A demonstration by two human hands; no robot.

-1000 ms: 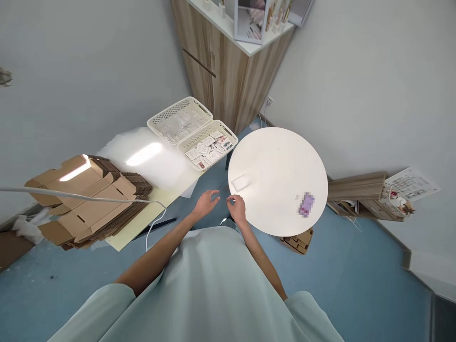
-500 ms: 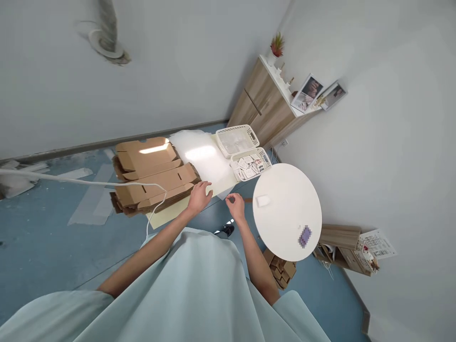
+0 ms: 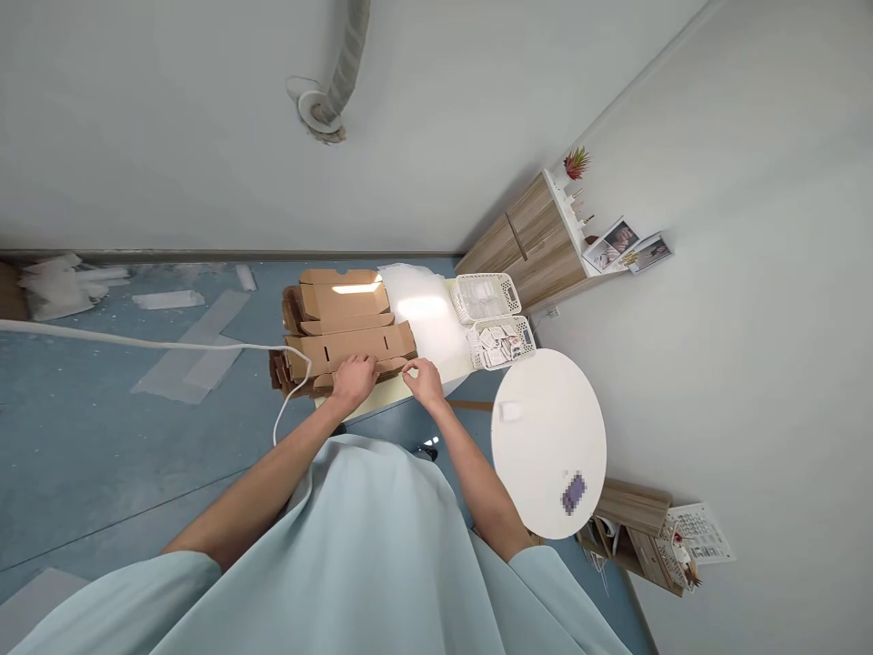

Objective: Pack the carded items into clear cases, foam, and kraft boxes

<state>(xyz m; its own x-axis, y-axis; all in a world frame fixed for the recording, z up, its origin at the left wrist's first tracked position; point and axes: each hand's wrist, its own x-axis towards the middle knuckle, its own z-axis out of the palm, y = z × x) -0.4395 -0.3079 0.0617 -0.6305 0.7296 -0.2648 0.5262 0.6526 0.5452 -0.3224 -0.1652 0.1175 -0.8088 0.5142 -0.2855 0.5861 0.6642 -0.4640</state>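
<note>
Two stacks of unfolded brown cardboard boxes lie side by side on the table, a far stack (image 3: 345, 298) and a near stack (image 3: 347, 346). My left hand (image 3: 356, 380) is closed over the front flap of the near stack's top box, fingers curled at its edge. At the right end of that same flap, my right hand (image 3: 424, 379) pinches the tip between thumb and fingers. The fingertips are partly hidden, and the box still lies flat on the stack.
White foam sheets (image 3: 426, 314) lie right of the boxes. Beyond stand a basket with clear packets (image 3: 486, 297) and a basket of small cards (image 3: 501, 342). A round white table (image 3: 549, 437) is at right. A white cable (image 3: 170, 345) crosses at left.
My left hand has come down onto the near stack's front flap. My right hand has moved left to the flap's end. The camera view has turned, shifting the room in the picture.
</note>
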